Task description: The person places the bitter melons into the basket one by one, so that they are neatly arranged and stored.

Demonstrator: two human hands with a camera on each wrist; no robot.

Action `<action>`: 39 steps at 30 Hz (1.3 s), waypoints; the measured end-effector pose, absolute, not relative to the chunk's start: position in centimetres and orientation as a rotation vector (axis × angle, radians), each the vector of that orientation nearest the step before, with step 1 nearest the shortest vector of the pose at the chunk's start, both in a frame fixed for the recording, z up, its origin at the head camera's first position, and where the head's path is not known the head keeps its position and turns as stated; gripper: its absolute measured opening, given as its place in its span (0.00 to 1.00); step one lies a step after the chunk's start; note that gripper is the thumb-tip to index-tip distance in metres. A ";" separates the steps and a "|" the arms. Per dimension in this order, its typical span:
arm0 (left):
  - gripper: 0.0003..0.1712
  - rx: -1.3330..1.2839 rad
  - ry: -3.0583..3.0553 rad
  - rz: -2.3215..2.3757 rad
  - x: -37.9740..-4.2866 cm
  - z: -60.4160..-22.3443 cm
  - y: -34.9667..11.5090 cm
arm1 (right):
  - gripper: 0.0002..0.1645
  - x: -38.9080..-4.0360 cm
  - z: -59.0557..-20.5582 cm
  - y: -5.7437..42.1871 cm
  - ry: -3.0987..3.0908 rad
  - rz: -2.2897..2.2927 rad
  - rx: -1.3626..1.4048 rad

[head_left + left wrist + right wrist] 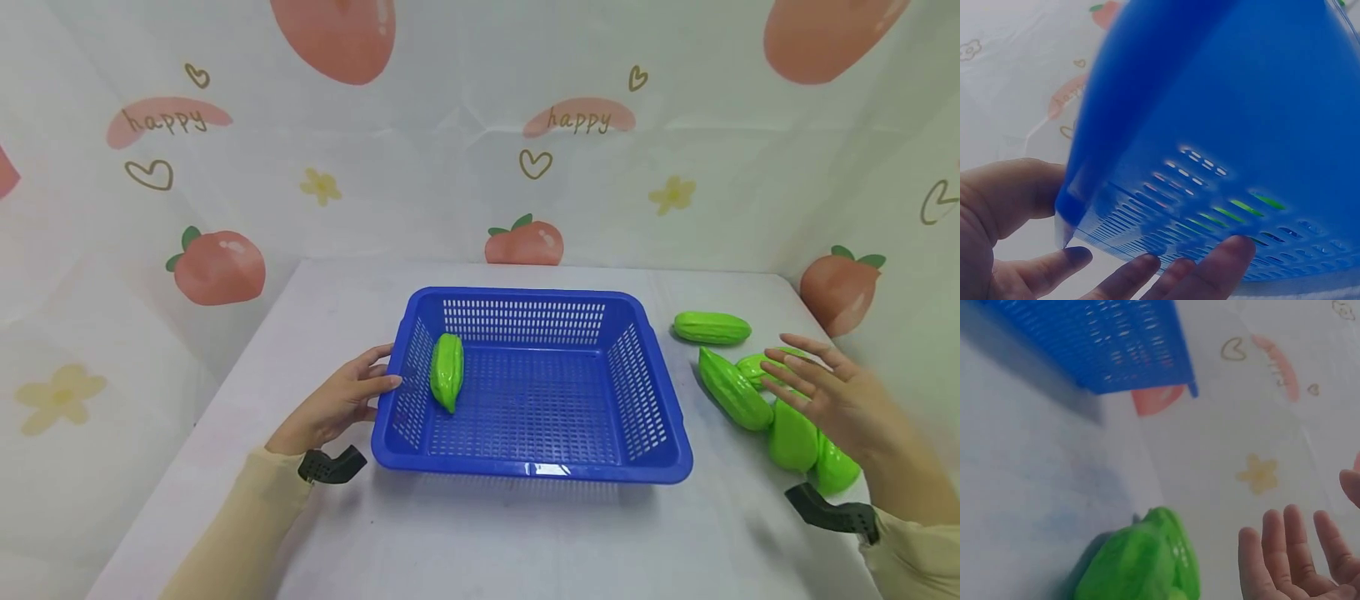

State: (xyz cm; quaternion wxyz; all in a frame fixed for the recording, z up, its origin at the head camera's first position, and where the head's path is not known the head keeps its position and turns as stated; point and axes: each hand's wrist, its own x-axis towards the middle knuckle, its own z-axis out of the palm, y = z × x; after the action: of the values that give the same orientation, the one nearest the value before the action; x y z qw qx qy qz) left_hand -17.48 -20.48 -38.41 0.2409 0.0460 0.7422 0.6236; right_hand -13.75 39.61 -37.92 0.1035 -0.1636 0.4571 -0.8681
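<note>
The left hand (337, 404) clamps thumb and fingers on the blue basket (480, 468) at centre frame, seemingly to steady it, while the right hand (847, 404), fingers apart, hovers by green vegetables (737, 395) at right.

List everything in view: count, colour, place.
Basket: one, blue, central
Table: one, white, under the basket
Inside vegetable: one, green, in the basket by its left wall
Outside vegetables: at least five, green, right of the basket
Printed sheeting: count unclear, white with peaches, behind the table
Wrist devices: two, black, one per wrist
Sleeves: two, cream, on forearms
Left grip: one bare hand, at the basket's left rim
Right grip: one bare hand, near the outside vegetables
</note>
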 end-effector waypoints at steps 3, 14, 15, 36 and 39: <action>0.45 0.118 2.029 1.710 -17.5 -38.4 -20.5 | 0.28 -13.7 -38.7 39.8 1.486 -2.516 -0.525; 0.45 0.098 2.028 1.712 -17.7 -38.5 -20.4 | 0.22 -13.6 -39.9 40.0 2.021 -2.242 -0.221; 0.45 0.102 2.025 1.713 -17.7 -38.5 -20.4 | 0.22 -13.6 -39.9 39.9 2.036 -2.228 -0.217; 0.45 0.139 2.029 1.716 -17.3 -38.3 -20.4 | 0.18 -14.9 -40.6 39.5 2.430 -1.759 -0.086; 0.44 0.127 2.033 1.715 -17.4 -38.4 -20.4 | 0.18 -15.0 -40.7 39.4 2.482 -1.679 -0.052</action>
State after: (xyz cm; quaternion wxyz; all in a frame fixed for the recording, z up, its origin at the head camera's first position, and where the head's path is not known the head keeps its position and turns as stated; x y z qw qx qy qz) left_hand -17.38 -20.40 -38.37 0.2369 0.0463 0.7418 0.6257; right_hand -15.01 39.36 -40.66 0.0724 -0.0172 0.8260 -0.5587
